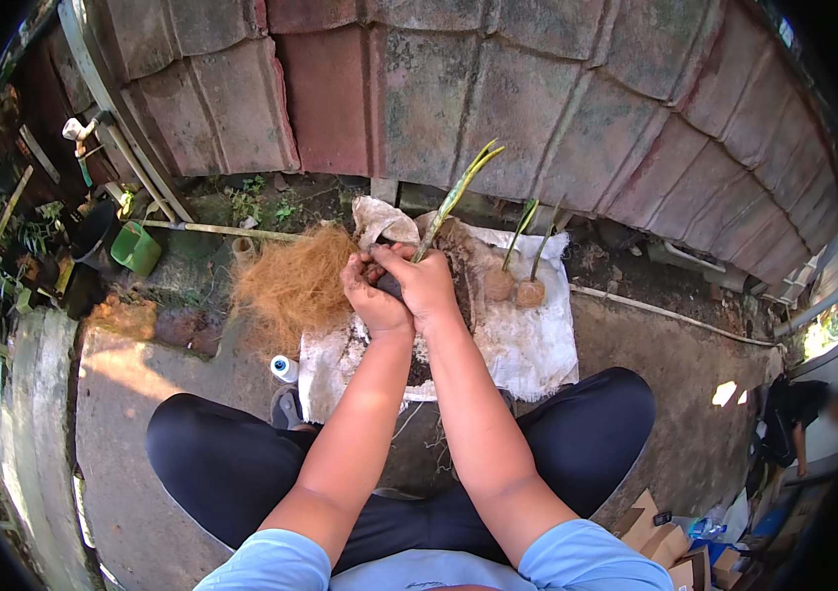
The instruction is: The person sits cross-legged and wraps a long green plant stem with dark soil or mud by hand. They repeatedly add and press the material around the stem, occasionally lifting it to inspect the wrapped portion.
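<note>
Both hands meet around a dark ball of soil (390, 287) at the foot of an upright snake plant (456, 194) with long, yellow-edged leaves. My left hand (377, 295) cups the ball from the left, its fingers soiled. On the right side my right hand (426, 284) closes round the base of the leaves. Beneath them lies a white woven sack (537, 347) with loose dark soil on it. Two wrapped root balls with leaves, one (498, 284) beside the other (530, 293), stand on the sack's right part. A heap of brown coconut fibre (297, 284) borders the left hand.
A spool of white thread (284, 369) stands left of the sack. Farther left are a green plastic container (136, 249) and a tap (79, 130). Roof tiles (433, 96) slope across the far side. Another person (792, 421) and cardboard boxes (659, 535) are at the right.
</note>
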`<state>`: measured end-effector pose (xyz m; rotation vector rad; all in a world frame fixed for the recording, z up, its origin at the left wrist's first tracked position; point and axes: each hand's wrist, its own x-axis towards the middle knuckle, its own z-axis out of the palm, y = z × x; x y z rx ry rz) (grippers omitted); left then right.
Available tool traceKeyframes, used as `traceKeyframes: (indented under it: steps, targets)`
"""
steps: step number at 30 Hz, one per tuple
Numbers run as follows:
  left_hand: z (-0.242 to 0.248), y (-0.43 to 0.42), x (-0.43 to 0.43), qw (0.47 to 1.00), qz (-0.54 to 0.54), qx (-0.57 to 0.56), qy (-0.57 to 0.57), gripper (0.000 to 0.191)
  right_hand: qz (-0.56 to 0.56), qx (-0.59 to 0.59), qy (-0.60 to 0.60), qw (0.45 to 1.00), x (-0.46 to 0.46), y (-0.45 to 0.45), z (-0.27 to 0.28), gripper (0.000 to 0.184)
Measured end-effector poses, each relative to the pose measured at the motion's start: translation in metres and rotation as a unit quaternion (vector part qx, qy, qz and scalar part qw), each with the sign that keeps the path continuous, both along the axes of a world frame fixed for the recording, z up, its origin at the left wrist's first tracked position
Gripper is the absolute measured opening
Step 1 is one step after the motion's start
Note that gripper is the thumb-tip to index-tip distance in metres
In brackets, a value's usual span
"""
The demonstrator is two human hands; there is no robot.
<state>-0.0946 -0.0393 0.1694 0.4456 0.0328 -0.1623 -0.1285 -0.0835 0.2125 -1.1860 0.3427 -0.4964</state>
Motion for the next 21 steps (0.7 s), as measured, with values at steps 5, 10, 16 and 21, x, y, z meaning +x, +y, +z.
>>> traceKeyframes:
  steps: [5, 10, 16, 21]
  targets:
    - [-0.011, 0.005, 0.018, 0.996, -0.055, 0.021, 0.071, 0.052, 0.039, -0.015, 0.033, 0.999, -0.001, 0.001, -0.006, 0.013]
    - [-0.002, 0.016, 0.029, 0.962, -0.16, -0.101, 0.194, 0.061, 0.056, -0.136, -0.029, 0.989, 0.0, -0.014, -0.014, 0.022]
    - [0.016, 0.001, 0.001, 0.983, -0.055, -0.037, 0.174, 0.053, -0.01, -0.087, 0.024, 0.996, 0.002, -0.02, -0.018, 0.021]
    - [0.008, -0.007, -0.011, 0.997, 0.002, 0.027, -0.067, 0.053, 0.047, 0.036, -0.001, 0.998, -0.001, -0.019, -0.021, 0.018]
